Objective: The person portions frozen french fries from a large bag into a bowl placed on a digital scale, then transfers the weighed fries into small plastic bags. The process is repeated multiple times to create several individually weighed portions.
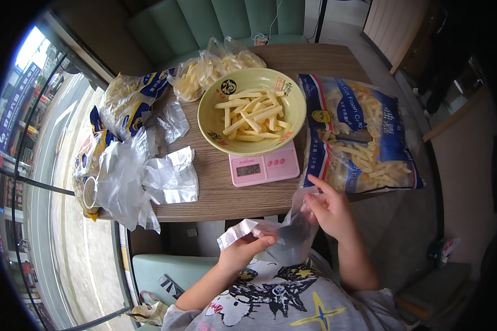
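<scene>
My left hand [248,246] and my right hand [327,209] grip a clear plastic bag [292,240] between them, in front of my shirt at the near table edge. The bag's mouth appears spread. Beyond my hands a pink digital kitchen scale [283,167] lies on the table, its display lit. A yellow-green bowl [209,120] rests on the scale, with pale cut fries [254,116] inside. Right of the bowl lies a large blue and clear bag of frozen fries [387,140], close to my right index finger.
Filled clear bags of fries [215,66] stand behind the bowl. Blue and yellow packages [126,103] lie at the left, with crumpled thin plastic bags [126,178] and a white cup [90,192]. A green bench [215,25] stands across the wooden table [215,198]; a window is on the left.
</scene>
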The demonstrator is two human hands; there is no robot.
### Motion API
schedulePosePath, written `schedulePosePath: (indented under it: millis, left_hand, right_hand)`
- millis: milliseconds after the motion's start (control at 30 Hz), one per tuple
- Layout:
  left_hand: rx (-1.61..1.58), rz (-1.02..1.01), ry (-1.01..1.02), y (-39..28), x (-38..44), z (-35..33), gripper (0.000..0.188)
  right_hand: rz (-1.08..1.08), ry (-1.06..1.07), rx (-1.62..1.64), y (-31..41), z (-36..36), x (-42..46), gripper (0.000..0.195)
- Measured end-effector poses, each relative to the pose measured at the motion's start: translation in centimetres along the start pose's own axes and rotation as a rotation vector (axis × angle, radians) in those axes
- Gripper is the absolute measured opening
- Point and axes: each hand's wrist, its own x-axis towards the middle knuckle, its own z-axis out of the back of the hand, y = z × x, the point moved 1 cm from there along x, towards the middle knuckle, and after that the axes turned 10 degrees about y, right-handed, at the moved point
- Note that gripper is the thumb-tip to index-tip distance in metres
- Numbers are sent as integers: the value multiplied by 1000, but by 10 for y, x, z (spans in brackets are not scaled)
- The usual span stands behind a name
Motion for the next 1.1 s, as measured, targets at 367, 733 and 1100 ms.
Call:
schedulePosePath:
  millis: [367, 733, 1100]
  left_hand:
    - [-504, 57, 236, 18, 9, 22, 14]
    - [-324, -78, 217, 20, 8, 19, 22]
    - [-319, -74, 204, 28, 5, 29, 16]
  right_hand:
    - [164, -3, 6, -1, -6, 1, 23]
    - [193, -26, -14, -1, -8, 2, 23]
    - [227, -63, 58, -15, -6, 3, 28]
